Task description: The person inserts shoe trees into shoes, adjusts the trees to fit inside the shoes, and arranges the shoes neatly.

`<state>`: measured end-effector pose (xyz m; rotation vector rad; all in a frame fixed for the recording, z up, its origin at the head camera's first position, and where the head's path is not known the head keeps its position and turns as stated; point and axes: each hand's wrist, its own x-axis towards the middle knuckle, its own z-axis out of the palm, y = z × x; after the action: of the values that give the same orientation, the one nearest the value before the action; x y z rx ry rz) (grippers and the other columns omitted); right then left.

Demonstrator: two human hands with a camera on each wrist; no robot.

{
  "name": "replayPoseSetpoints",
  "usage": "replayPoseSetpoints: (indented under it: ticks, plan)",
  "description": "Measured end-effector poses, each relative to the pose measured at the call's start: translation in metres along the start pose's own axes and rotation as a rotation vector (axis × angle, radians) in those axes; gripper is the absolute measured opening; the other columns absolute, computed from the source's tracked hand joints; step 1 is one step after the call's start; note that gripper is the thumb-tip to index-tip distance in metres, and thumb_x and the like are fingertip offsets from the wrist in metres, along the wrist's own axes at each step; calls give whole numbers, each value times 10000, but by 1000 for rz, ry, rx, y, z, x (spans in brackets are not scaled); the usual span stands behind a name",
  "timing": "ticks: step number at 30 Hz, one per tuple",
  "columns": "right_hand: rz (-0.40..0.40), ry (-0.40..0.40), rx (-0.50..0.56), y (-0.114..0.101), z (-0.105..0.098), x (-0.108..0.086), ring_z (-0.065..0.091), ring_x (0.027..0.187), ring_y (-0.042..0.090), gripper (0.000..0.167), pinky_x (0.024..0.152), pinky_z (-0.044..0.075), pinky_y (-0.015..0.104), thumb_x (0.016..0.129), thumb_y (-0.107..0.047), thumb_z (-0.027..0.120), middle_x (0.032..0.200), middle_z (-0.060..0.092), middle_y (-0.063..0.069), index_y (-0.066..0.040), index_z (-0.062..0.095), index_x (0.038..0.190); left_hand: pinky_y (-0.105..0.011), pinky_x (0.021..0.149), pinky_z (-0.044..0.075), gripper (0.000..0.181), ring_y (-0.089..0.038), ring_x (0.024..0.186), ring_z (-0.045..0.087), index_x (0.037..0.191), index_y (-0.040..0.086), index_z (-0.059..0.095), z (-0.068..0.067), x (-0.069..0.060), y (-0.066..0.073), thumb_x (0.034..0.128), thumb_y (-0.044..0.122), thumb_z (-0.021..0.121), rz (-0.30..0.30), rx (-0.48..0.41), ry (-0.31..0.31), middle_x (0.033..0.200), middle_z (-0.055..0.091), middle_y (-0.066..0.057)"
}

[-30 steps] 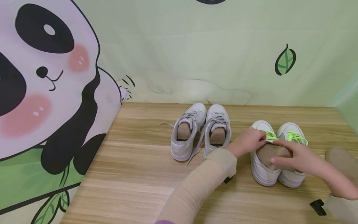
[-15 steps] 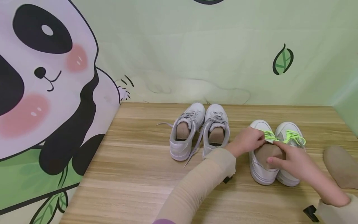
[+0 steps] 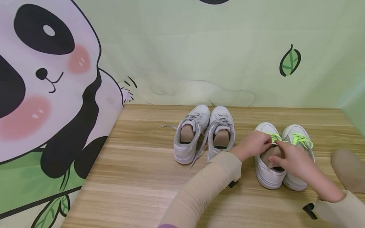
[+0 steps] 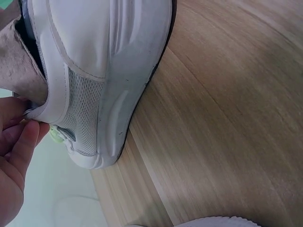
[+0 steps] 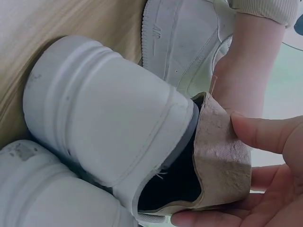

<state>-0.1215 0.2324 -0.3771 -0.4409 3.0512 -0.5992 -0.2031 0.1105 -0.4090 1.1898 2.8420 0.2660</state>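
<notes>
A white sneaker [image 3: 269, 177] with neon green laces stands on the wood-grain surface, toe toward the wall. My left hand [image 3: 254, 144] pinches the edge of its opening near the laces, as the left wrist view shows. A tan insole [image 3: 272, 155] sticks up out of that opening, its far end hidden inside the shoe. In the right wrist view, my right hand [image 5: 265, 175] grips the bent insole, thumb on one face and fingers behind. The matching sneaker [image 3: 295, 182] stands close on the right, partly covered by my right hand.
Left of my hands stands another pair of white sneakers [image 3: 183, 155], with loose grey laces and tan insoles raised inside. A loose tan insole [image 3: 348, 171] lies at the far right. Behind everything is a green printed wall [image 3: 199, 57]; a panda picture [image 3: 57, 79] fills the left.
The insole sits lower and farther into the left sneaker's opening. My right hand has moved a little left with it, uncovering the loose insole. The left hand stays at the shoe's opening.
</notes>
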Motion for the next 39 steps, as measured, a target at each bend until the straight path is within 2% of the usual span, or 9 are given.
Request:
replayPoseSetpoints:
  ticks: [8,13,16,20,27,31,39]
  plan:
    - [19,45,24,4,2,0,542,870,487,578,675,427,521,746,-198,683,1001,552,358,169,469,1138,-105,595,381,157,26,667,501,873,233,659,1,2,1,885,300,517,-2,-21,8,781,610,166]
    - [4,143,103,16,5,-7,522,934,474,549,725,407,536,729,-229,709,1041,549,334,123,514,1101,-100,609,380,165,28,683,509,884,238,659,3,2,-1,889,307,509,-7,-47,5,796,612,168]
    - [-36,212,122,25,8,-12,546,900,409,499,709,412,488,708,-209,727,1000,585,288,82,550,1072,-103,618,377,168,26,688,505,888,248,657,4,2,-2,890,319,505,-12,-57,-1,800,609,173]
    - [-62,253,120,32,12,-16,547,834,370,476,656,402,460,693,-187,737,946,592,262,59,563,1061,-112,610,376,172,25,676,499,882,261,656,4,2,-3,890,333,501,-15,-52,-5,793,606,179]
    - [10,250,82,27,15,-17,486,774,319,502,582,332,357,712,-216,723,898,529,244,69,537,1080,-128,578,365,172,17,649,493,852,274,652,3,4,-2,889,345,499,-36,-42,-20,753,589,182]
    - [46,245,77,23,17,-17,483,815,353,508,607,352,425,721,-192,716,944,508,267,76,515,1103,-137,581,368,176,9,653,492,856,273,646,1,5,-1,896,339,488,-32,-22,-38,749,584,176]
    - [57,267,73,22,19,-15,435,738,273,500,565,312,330,705,-146,724,921,502,246,78,513,1100,-140,580,377,181,11,654,495,876,269,654,-3,6,-1,897,333,486,-14,-4,-35,752,586,174]
